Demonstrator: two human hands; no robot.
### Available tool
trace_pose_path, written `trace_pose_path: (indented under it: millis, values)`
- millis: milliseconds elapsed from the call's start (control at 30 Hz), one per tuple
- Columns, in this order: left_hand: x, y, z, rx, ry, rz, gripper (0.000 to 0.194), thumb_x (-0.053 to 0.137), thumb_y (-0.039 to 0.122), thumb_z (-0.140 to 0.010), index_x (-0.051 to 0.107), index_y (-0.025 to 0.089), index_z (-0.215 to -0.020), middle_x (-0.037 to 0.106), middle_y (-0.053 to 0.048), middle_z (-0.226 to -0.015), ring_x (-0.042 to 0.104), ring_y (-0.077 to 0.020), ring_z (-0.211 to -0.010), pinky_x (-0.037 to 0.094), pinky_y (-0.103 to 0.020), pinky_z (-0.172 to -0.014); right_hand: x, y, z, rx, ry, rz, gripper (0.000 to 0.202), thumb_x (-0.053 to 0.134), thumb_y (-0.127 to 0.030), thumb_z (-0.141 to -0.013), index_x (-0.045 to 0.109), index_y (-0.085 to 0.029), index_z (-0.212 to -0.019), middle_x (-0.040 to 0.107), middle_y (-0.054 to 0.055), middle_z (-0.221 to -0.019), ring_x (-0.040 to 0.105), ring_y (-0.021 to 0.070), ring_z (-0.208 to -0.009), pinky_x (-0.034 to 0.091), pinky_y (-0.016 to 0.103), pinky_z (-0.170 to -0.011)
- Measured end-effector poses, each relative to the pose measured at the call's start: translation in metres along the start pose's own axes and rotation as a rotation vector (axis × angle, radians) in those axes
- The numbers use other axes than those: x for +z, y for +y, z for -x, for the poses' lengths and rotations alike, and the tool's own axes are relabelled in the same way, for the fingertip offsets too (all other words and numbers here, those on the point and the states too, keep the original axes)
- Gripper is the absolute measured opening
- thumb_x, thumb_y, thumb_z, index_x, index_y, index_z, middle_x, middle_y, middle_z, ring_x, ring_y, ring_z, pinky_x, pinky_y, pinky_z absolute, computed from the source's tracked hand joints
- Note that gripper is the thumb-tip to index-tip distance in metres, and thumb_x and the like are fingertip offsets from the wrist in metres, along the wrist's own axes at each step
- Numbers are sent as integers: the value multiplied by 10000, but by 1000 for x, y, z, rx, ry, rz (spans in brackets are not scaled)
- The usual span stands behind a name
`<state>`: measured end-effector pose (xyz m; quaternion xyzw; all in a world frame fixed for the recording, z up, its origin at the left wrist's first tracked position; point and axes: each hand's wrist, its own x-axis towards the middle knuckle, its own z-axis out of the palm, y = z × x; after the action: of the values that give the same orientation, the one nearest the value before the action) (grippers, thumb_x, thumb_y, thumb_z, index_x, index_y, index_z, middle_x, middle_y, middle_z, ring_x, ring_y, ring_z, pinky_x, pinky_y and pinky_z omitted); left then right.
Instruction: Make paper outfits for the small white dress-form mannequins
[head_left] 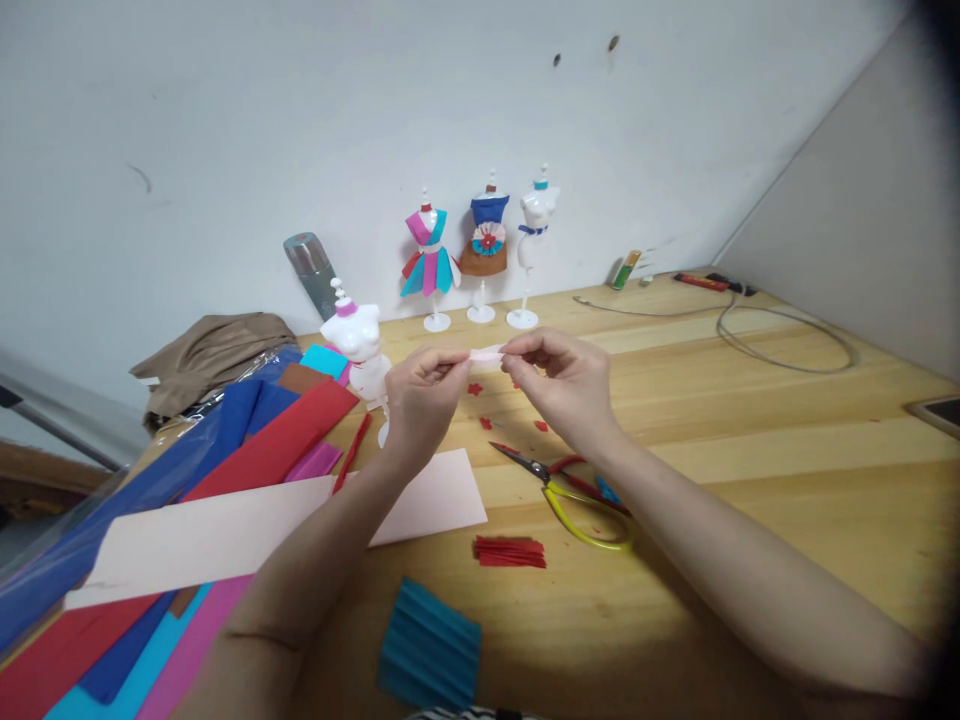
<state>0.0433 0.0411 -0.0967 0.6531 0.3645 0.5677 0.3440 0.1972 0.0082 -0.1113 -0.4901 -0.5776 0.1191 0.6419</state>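
Observation:
Between my two hands, above the wooden table, a small pale pink strip of crepe paper (486,356) is stretched. My left hand (429,385) pinches one end with thumb and forefinger. At the other end, my right hand (559,375) pinches it the same way. Below them lie small red flower cut-outs (475,389) and scissors (551,485) with one yellow and one red handle. Nearer to me are a pleated red paper stack (510,552) and a pleated teal paper piece (430,648). A long pale pink sheet (427,500) passes under my left forearm.
Several small dress forms stand at the back, including a dressed one (429,255), and a bare white one (352,335) by my left hand. Coloured paper sheets (277,440) pile up at left, near a bottle (311,275) and brown cloth (217,360). A cable (757,345) lies at right.

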Motion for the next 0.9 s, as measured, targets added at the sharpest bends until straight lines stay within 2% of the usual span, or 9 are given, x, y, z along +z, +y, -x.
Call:
trace_pose_path:
  millis: [167,333,400,533,667,767,900]
  values:
    - [1,0,0,-69,-2,-16,95,689,217,-726,748,157,-768,732,-23,-687,659,-123,-598,522,-228,-579,-1,0,1,-58,9,50,91,643,-169,-791,661,-253,-759,681,-3,-705,620,174,-629,506,337,-616]
    - [-1,-4,-1,90,-5,-110,78,660,198,-769,732,171,-769,731,-27,-738,668,-133,-676,531,-243,-641,-2,-4,-2,-217,-26,148,180,578,-182,-850,690,-243,-977,675,17,-778,594,171,-653,503,347,-648]
    - [-2,-7,-2,179,-12,-157,117,639,161,-783,741,181,-837,744,-27,-793,674,-133,-719,538,-245,-676,-3,-5,-3,-267,-70,202,205,544,-172,-871,694,-236,-995,670,29,-780,593,174,-666,499,349,-661]
    - [-3,-10,-3,294,-20,-239,277,616,104,-791,736,192,-1024,766,-38,-941,679,-126,-770,553,-252,-746,-5,-5,-4,-249,-94,252,154,533,-170,-872,680,-215,-857,671,38,-764,597,172,-661,476,331,-641]
    - [-2,-10,-2,335,-7,-270,272,606,102,-803,734,171,-1033,766,-54,-946,677,-129,-781,558,-253,-763,-4,-2,-3,-165,-90,199,173,553,-197,-864,677,-202,-985,672,38,-806,606,173,-687,489,334,-671]
    - [-2,-9,-2,300,-12,-270,276,598,122,-805,729,158,-1045,760,-54,-920,666,-122,-745,556,-247,-746,-3,0,-2,-93,-99,122,236,564,-217,-863,668,-204,-1075,674,39,-841,614,178,-704,507,356,-708]
    - [-2,-5,-4,164,-98,-271,343,567,94,-777,718,152,-1079,738,-33,-827,637,-107,-657,541,-232,-684,-2,-2,-2,-99,-94,118,247,572,-211,-853,669,-225,-1079,656,28,-819,604,182,-704,504,365,-714]
